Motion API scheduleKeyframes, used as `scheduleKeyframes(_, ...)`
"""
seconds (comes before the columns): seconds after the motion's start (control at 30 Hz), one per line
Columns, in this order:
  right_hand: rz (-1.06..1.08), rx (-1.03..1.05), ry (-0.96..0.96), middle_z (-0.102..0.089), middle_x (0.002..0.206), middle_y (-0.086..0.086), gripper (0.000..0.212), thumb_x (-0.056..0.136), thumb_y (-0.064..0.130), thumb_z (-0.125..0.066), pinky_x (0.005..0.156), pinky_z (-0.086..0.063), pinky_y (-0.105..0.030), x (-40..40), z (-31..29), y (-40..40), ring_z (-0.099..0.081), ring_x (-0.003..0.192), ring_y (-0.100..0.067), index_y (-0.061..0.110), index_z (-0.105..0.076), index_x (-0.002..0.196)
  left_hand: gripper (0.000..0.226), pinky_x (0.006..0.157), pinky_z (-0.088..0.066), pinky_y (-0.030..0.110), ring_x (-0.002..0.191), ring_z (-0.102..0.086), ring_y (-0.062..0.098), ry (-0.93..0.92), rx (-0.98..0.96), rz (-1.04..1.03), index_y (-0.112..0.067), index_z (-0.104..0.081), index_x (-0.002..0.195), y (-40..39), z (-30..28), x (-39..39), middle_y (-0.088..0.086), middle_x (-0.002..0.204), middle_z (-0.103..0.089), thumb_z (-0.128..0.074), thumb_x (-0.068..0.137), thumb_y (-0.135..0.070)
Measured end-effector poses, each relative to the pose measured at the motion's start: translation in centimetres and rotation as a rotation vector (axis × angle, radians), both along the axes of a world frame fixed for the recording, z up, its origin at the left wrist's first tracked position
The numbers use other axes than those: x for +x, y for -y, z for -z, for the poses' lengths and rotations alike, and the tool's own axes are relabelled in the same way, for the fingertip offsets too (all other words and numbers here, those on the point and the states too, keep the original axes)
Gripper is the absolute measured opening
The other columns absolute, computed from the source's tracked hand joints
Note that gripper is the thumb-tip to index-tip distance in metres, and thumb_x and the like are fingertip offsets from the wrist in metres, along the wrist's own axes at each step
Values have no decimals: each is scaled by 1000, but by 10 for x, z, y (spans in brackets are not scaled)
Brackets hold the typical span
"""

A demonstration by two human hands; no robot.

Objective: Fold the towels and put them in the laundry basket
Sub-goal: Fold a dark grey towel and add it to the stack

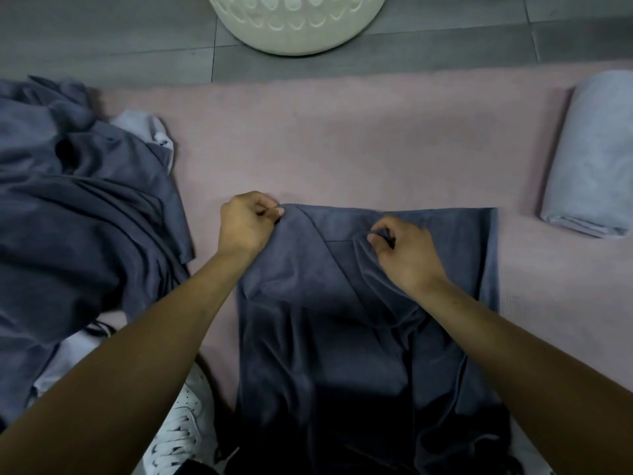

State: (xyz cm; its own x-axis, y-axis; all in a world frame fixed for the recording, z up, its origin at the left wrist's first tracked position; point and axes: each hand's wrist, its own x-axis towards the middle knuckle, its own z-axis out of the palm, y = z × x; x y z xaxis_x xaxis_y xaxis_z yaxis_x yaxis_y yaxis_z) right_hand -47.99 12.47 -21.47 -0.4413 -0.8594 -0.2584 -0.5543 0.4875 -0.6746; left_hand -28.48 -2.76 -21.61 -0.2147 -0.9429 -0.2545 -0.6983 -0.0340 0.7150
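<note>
Mid-fold on a dark towel laid near the mat's near edge. Left hand pinching its far-left corner; right hand pinching a folded-over flap. Next, probably: pulling corners flush, smoothing. Unfolded pile at left edge, folded towel at right. Basket beyond, on the floor.

laundry basket cropped at top, folded pale towel cropped right

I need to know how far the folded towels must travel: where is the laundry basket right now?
In the head view the laundry basket stands on the grey floor at top centre, just beyond the pink mat's far edge.
</note>
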Motion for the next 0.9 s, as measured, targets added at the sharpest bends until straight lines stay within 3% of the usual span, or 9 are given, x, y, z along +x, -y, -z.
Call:
scheduleKeyframes(0.17, -4, 10, -11, -51, 66, 16, 8, 95, 19, -57, 53, -35, -8, 0, 1, 1, -50, 60, 0, 14, -62, 90, 22, 77, -51, 15, 71, -66, 9, -69, -82, 69, -30, -71, 73, -4, 4, 1, -8, 75, -70, -76, 81, -10)
scheduleKeyframes(0.3, -2, 17, -5, -52, 67, 16, 9, 95, 18, -56, 53, -36, -8, 0, 0, 1, -51, 61, 0, 14, -62, 89, 8, 78, -51, 17, 74, -66, 10, 1, -72, 33, -22, -71, 82, -2, 7, -2, -8, 76, -69, -74, 83, -14)
scheduleKeyframes(0.4, 8, 17, 3, -53, 67, 15, 9, 95, 17, -56, 54, -38, -7, 0, 0, 1, -52, 62, -1, 13, -62, 89, 16, 89, -50, 22, 88, -67, 16, 103, -90, 56, -11, -73, 102, -4, 5, -7, 3, 94, -72, -67, 87, -13)
scheduleKeyframes(0.53, 19, 8, 16, -54, 69, 15, 10, 95, 17, -56, 55, -40, -6, 1, 0, 1, -53, 63, -1, 11, -63, 91, 17, 67, -51, 31, 75, -64, 27, 289, -159, 159, -2, -72, 85, -11, -2, -15, 12, 83, -68, -56, 88, -8)
scheduleKeyframes(0.67, 26, 4, 19, -53, 69, 17, 10, 96, 17, -55, 55, -39, -6, 2, 1, 0, -53, 63, 1, 11, -63, 93, 16, 66, -42, 34, 85, -59, 34, 445, -136, 161, 1, -63, 93, -9, -9, -26, 18, 102, -60, -52, 91, -10)
scheduleKeyframes(0.77, 31, 7, 20, -53, 69, 17, 10, 96, 18, -55, 55, -38, -6, 3, 2, -1, -53, 63, 1, 13, -63, 93, 13, 67, -39, 35, 84, -54, 31, 450, -111, 190, -3, -58, 100, -12, -11, -26, 16, 109, -53, -51, 92, -11)
scheduleKeyframes(0.9, 46, 48, 105, -62, 75, 12, 8, 94, 17, -59, 61, -43, -3, -4, -8, 1, -58, 66, 1, 17, -66, 91, 3, 61, -33, 35, 71, -43, 25, 443, -194, 260, -10, -46, 94, -21, -21, -21, 8, 87, -52, -47, 93, -13)
